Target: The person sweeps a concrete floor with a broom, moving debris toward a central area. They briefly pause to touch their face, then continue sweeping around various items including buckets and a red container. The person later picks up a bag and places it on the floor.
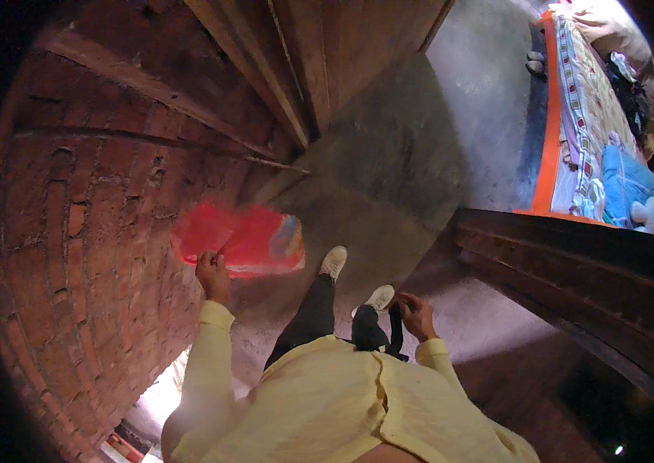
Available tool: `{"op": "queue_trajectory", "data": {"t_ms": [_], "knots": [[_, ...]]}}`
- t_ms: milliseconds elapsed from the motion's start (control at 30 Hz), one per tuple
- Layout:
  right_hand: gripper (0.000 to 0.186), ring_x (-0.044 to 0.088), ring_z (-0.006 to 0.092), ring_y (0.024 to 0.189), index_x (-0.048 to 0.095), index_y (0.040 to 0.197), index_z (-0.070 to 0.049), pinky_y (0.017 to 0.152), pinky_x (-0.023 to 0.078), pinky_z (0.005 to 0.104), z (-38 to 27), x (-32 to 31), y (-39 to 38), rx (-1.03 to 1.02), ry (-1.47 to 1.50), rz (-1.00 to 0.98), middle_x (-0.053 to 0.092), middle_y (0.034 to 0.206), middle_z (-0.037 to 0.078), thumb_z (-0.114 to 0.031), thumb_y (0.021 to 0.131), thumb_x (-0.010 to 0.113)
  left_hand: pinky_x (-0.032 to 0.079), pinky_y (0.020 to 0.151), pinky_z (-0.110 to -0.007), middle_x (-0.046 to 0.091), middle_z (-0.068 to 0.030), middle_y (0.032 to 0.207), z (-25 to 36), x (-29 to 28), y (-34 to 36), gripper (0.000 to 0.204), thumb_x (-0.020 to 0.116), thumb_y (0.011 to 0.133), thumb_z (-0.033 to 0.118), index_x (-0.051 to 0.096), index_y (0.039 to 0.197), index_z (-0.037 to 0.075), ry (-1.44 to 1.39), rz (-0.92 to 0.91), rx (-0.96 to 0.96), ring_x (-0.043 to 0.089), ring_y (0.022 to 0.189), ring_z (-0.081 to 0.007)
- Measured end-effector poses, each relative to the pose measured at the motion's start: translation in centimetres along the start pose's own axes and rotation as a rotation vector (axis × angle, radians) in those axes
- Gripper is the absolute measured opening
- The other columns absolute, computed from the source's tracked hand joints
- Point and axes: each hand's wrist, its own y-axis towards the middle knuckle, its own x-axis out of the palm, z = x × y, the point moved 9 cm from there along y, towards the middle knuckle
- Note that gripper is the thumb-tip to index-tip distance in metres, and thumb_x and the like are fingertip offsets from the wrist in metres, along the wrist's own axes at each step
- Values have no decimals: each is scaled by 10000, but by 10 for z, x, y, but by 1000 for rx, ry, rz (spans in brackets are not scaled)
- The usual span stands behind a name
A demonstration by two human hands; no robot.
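Note:
My left hand (212,275) is closed on the near edge of a red, flat packet (246,238). Motion blurs its far side. A greyish-blue and yellowish patch shows at the packet's right end, and it hangs out in front of me beside the brick wall. Down by my right thigh, my right hand (417,316) has its fingers curled together. A black strap (396,330) hangs right by those fingertips, and whether they grip it or something small is too unclear to make out.
A red brick wall (72,255) runs along my left. Ahead stands a wooden door (342,46). A dark wooden beam or frame (566,266) crosses on the right. Beyond it lies a bed with an orange edge (549,116), a patterned cover and a blue cushion (629,184). Shoes (535,63) sit beside it.

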Motion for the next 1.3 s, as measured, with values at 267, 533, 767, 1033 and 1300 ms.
{"op": "queue_trajectory", "data": {"t_ms": [267, 533, 767, 1033, 1300], "knots": [[238, 613, 148, 754, 610, 1068, 11, 658, 491, 269, 28, -4, -12, -24, 134, 65, 658, 837, 103, -27, 838, 562, 409, 843, -388, 532, -182, 1023, -75, 48, 99, 357, 563, 784, 81, 501, 1127, 4, 100, 128, -22, 507, 961, -309], [247, 622, 183, 767, 611, 1083, -37, 684, 487, 283, 15, -19, -45, 164, 14, 104, 662, 901, 137, -70, 843, 565, 192, 1097, -384, 236, -230, 1425, -98, 57, 118, 658, 503, 776, 31, 244, 1380, 8, 115, 207, 38, 243, 1315, -352], [236, 585, 160, 617, 636, 1076, -64, 618, 492, 293, 41, -35, -89, 9, -206, 289, 665, 797, 140, -116, 867, 541, 355, 996, -472, 307, -282, 1356, -87, 87, 113, 603, 476, 801, 41, 291, 1375, 51, 63, 68, 103, 425, 1188, -396], [224, 638, 325, 754, 671, 974, -78, 720, 506, 367, 57, -62, -142, 13, -191, 500, 659, 882, 169, -194, 808, 575, 466, 648, -425, 580, -136, 858, -75, 173, 84, 313, 497, 855, 122, 468, 1163, 73, 830, -441, 448, 564, 799, -264], [248, 633, 326, 813, 687, 946, -110, 748, 504, 383, 145, -49, -232, 265, -173, 614, 661, 886, 154, -280, 791, 595, 477, 499, -344, 630, -115, 691, 67, 248, -26, 158, 623, 781, 151, 629, 834, 2, 241, -796, 654, 589, 552, -205]]}}
